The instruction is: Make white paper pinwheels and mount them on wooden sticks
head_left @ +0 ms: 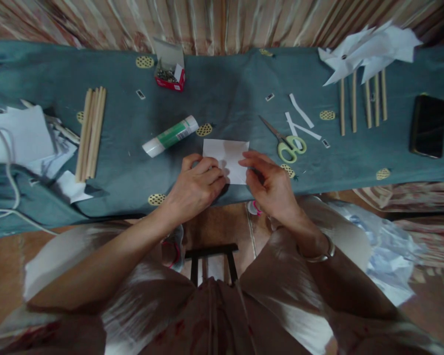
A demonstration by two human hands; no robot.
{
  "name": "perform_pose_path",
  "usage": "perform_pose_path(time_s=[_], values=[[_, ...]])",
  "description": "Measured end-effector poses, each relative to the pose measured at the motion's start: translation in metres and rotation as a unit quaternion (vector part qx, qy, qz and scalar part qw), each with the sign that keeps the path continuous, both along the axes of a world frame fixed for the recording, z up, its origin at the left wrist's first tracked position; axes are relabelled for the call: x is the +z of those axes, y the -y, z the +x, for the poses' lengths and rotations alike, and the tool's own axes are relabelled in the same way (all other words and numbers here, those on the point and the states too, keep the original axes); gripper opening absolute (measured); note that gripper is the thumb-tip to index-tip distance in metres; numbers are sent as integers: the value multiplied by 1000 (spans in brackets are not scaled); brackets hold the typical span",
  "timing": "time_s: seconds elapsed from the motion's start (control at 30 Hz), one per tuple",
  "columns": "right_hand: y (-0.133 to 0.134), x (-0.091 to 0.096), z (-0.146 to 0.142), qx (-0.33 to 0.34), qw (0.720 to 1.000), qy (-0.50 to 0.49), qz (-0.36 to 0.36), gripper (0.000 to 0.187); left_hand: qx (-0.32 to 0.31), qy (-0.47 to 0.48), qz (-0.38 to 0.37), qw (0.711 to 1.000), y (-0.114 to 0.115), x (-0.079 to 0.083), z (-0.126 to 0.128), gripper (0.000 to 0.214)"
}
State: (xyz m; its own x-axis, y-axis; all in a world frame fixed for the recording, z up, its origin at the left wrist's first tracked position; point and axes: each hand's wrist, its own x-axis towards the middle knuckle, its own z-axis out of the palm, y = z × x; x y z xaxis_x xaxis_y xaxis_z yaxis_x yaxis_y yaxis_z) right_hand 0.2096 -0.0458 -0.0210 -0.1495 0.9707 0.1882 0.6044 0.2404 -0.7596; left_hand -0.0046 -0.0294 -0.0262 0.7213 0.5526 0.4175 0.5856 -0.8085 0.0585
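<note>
A small white sheet of paper (pixel 231 150) lies near the table's front edge, between my hands. My left hand (pixel 202 182) is closed, its curled fingers pressed on the sheet's left part and hiding that lower corner. At the right edge, my right hand (pixel 272 182) touches the sheet with its fingertips; thumb and fingers are apart. Left of the sheet lies a green and white glue stick (pixel 172 135). Scissors with light green handles (pixel 286 143) rest on the right, beside several cut paper strips (pixel 301 111).
Several wooden sticks (pixel 91 133) lie left, near white papers (pixel 18 135) and a white cable (pixel 9 172). An open red box (pixel 170 81) of small metal pieces stands behind. At right are paper pinwheels (pixel 370 52) on sticks and a black phone (pixel 428 125).
</note>
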Motion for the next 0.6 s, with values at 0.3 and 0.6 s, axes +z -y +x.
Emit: perform_pose_path(time_s=[0.3, 0.6], values=[[0, 3, 12, 106, 993, 42, -34, 39, 8, 40, 0, 999, -2, -1, -8, 10], [-3, 3, 11, 103, 993, 43, -36, 38, 3, -11, -21, 1000, -4, 4, 5, 16]])
